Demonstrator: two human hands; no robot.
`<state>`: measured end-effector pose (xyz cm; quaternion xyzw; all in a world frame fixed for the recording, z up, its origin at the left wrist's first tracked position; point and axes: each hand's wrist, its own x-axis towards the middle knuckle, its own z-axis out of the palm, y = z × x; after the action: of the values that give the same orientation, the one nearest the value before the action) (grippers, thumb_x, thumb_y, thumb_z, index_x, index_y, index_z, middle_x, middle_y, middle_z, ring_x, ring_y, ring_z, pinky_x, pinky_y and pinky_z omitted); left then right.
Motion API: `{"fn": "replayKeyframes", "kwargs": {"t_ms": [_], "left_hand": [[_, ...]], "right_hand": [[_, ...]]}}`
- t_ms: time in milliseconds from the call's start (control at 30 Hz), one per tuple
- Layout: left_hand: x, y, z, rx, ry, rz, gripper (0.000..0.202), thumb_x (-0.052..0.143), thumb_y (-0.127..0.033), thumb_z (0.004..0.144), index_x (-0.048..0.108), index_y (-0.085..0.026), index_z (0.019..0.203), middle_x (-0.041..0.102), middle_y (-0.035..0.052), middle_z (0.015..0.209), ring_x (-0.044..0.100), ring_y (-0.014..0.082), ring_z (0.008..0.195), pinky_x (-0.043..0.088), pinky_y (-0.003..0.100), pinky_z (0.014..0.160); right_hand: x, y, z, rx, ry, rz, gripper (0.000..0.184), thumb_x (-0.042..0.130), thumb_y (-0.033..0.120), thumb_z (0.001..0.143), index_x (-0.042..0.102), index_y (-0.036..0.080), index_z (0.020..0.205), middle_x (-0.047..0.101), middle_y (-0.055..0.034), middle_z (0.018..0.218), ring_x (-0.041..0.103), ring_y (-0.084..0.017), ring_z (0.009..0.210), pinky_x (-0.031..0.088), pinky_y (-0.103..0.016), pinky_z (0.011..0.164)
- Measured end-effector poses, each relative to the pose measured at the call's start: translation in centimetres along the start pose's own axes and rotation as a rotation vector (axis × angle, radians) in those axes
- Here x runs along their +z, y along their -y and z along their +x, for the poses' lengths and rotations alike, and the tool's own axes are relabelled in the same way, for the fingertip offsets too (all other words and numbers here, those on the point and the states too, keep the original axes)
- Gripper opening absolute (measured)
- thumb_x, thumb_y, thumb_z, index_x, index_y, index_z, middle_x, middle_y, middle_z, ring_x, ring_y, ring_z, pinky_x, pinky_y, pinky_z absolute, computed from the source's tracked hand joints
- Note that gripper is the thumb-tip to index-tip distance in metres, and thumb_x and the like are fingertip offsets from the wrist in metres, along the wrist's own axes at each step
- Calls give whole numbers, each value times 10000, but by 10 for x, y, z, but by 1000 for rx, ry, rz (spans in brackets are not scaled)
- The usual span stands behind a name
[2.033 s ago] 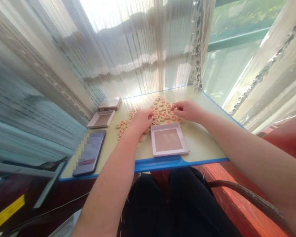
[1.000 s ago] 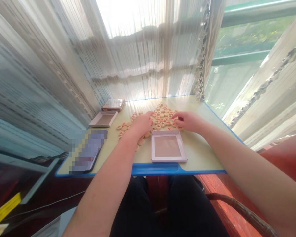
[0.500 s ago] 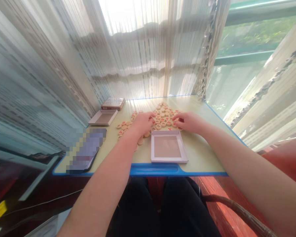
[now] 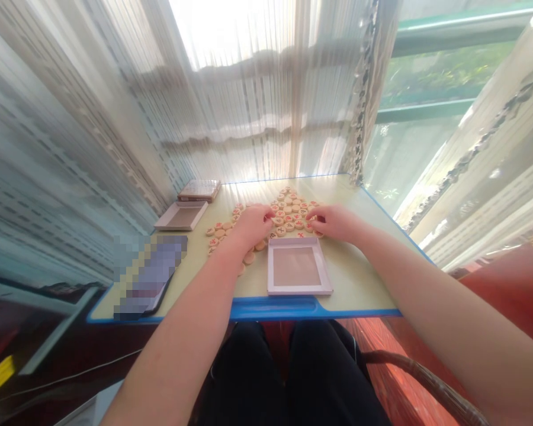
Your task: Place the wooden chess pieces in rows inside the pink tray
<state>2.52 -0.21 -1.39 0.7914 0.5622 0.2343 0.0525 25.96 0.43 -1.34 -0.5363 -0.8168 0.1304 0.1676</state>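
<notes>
A cream desk with a blue plastic edge (image 4: 355, 278) carries a heap of round wooden chess discs with red characters (image 4: 288, 222). All lie outside the shallow white square tray (image 4: 269, 266) just nearer the person. The left hand (image 4: 251, 226) and right hand (image 4: 337, 223) rest on the heap, fingers (image 4: 269, 218) curled together; whether they clamp any disc, cannot tell.

Bright daylight came through the sheer curtains (image 4: 235, 100), glaring white high up and paling the table (image 4: 359, 266) behind the xiangqi pieces (image 4: 288, 218); the edges bowed, and pixelation blurred the near-left phone (image 4: 148, 275).
</notes>
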Motion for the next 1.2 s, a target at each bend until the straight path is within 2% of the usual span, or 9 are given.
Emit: {"fn": "replayKeyframes", "kwargs": {"t_ms": [100,200,300,367,533,700,833,1000,1200], "left_hand": [[1,0,-1,-26,11,-57,290,500,-146,794,641,-177,1045,658,42,947,607,162,858,477,270,786],[2,0,-2,-65,13,-134,466,512,-127,785,515,-195,1246,666,27,959,611,148,818,481,255,739],[2,0,-3,-80,-11,-160,541,535,-138,774,451,-193,1305,668,27,981,613,149,819,484,252,727],[1,-1,-3,-68,0,-145,472,515,-138,783,510,-204,1250,674,22,970,615,151,825,486,256,743],[2,-1,-1,-25,48,-31,275,459,-148,812,669,-213,978,686,31,1012,619,173,918,476,275,836],[0,-1,0,-16,94,95,283,442,-175,818,682,-224,961,707,43,946,633,204,867,482,306,783],[-3,-4,-2,-25,82,124,275,437,-167,798,681,-232,908,708,33,894,633,205,832,469,296,718],[-7,-10,-3,-75,87,119,237,445,-218,807,677,-225,856,705,34,849,627,198,785,453,285,677],[-10,-11,-6,-117,46,141,234,451,-264,820,682,-233,824,700,34,820,620,198,777,457,283,685]], "right_hand": [[-1,-1,-1,-8,-11,1,281,522,264,767,720,217,960,660,0,668,567,-143,627,395,-250,605],[-2,-2,-1,-9,-24,-8,287,513,269,767,719,214,959,649,2,652,562,-142,614,390,-251,592],[-1,-4,0,-9,-20,-3,288,517,260,758,719,208,956,647,1,640,565,-145,612,397,-255,600],[1,-4,1,-9,-15,7,287,519,257,754,719,203,952,651,-1,641,570,-148,620,404,-258,612],[4,-5,2,-54,-67,36,268,511,258,754,720,184,904,648,-24,695,568,-156,659,412,-262,629],[6,-6,3,-111,-150,43,259,488,243,755,721,169,839,621,-30,723,537,-139,642,407,-259,630],[8,-5,3,-109,-145,46,260,483,238,751,722,173,828,598,-14,664,524,-133,615,403,-257,626],[7,-4,4,-80,-116,23,257,491,246,749,725,180,832,640,-22,711,547,-141,638,410,-262,640],[7,-3,3,-45,-108,13,255,496,252,750,728,199,841,656,-19,702,574,-156,671,419,-263,650]]}}
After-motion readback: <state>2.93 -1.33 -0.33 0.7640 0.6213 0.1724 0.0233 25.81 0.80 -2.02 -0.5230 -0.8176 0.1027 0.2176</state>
